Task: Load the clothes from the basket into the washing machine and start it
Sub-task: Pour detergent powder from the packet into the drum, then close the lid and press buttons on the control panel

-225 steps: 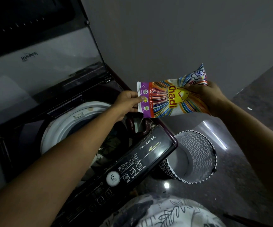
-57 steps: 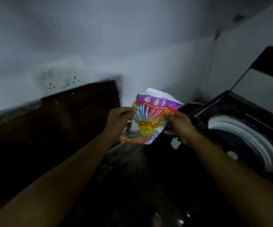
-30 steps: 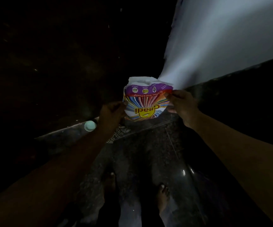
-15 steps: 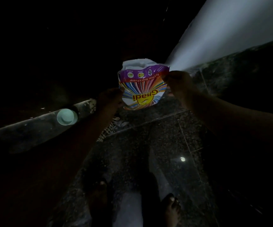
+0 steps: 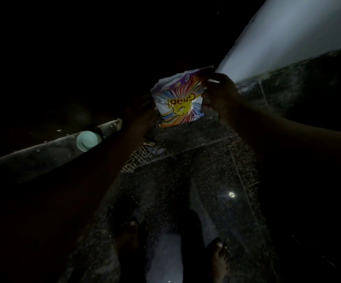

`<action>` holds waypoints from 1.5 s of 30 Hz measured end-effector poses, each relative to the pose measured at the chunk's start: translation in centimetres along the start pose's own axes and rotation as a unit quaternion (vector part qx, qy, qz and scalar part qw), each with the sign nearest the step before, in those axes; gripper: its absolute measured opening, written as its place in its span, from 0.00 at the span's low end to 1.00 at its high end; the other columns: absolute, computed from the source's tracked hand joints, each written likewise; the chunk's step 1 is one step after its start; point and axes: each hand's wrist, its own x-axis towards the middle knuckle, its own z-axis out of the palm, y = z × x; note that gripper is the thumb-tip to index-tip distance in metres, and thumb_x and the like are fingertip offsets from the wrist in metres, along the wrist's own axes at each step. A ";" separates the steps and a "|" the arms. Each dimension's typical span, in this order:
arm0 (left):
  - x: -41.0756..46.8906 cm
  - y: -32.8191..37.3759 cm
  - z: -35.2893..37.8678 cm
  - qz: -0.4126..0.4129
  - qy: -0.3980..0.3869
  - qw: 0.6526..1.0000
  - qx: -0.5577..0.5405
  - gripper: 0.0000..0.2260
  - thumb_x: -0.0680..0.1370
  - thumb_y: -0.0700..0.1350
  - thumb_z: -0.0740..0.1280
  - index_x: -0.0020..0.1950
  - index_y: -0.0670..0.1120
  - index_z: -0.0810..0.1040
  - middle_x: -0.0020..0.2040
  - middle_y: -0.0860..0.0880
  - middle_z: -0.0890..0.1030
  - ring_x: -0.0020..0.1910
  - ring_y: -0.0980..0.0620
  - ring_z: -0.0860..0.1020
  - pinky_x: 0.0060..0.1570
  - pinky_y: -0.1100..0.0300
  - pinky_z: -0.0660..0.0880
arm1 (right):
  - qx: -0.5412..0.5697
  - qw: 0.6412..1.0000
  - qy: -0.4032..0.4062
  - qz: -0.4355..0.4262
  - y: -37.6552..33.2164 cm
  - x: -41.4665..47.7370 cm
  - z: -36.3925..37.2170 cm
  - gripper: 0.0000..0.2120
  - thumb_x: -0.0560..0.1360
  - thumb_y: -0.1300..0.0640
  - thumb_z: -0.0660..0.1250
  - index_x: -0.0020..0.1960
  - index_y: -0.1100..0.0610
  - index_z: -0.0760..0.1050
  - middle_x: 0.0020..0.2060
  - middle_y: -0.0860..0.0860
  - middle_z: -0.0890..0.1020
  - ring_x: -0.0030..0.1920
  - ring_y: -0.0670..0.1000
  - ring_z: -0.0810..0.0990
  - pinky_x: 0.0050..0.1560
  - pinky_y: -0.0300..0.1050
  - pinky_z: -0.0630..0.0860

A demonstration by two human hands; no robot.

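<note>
A bright soap packet (image 5: 177, 101) is held up in the air over a dark speckled floor (image 5: 186, 180), between two hands that are kept apart. Its torn top corner is pinched by the right hand (image 5: 219, 89). The left hand (image 5: 139, 111) is seen at the packet's left edge, but that side is so dark that its grip cannot be told. The name on the packet is seen upside down, and the open mouth is pointed up, so nothing is being poured. The washing machine and the basket are not seen here, and only bare feet (image 5: 218, 256), a striped cloth (image 5: 139, 158) and a round green thing (image 5: 86, 140) can be made out below. It is judged that the soap step is in hand, away from the machine. Next, the packet should be closed or put down without a spill. Then the machine must be faced, its lid shut, and the start button pressed.
</note>
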 end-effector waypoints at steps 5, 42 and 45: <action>-4.9 2.7 -1.3 -0.009 -0.004 0.999 -0.042 0.17 0.79 0.35 0.67 0.68 0.43 0.74 0.61 0.49 0.79 0.50 0.61 0.79 0.38 0.71 0.76 | -0.012 0.999 -0.016 0.025 -2.2 -5.1 -2.2 0.13 0.82 0.68 0.59 0.64 0.61 0.73 0.50 0.63 0.80 0.46 0.57 0.76 0.42 0.51 0.74; -57.3 53.2 5.3 0.415 -0.341 0.821 0.194 0.08 0.79 0.46 0.67 0.55 0.54 0.84 0.52 0.53 0.84 0.53 0.50 0.83 0.55 0.50 0.81 | -0.122 0.928 0.294 -0.193 -36.2 -63.6 -32.3 0.13 0.78 0.59 0.68 0.62 0.60 0.79 0.53 0.57 0.84 0.54 0.57 0.83 0.59 0.51 0.79; -59.2 54.2 8.0 0.428 -0.392 0.790 0.196 0.09 0.79 0.45 0.67 0.55 0.54 0.84 0.53 0.52 0.84 0.54 0.51 0.83 0.55 0.51 0.80 | -0.110 0.914 0.346 -0.181 -35.0 -66.6 -34.6 0.12 0.78 0.59 0.69 0.61 0.60 0.79 0.49 0.53 0.83 0.49 0.52 0.81 0.50 0.43 0.76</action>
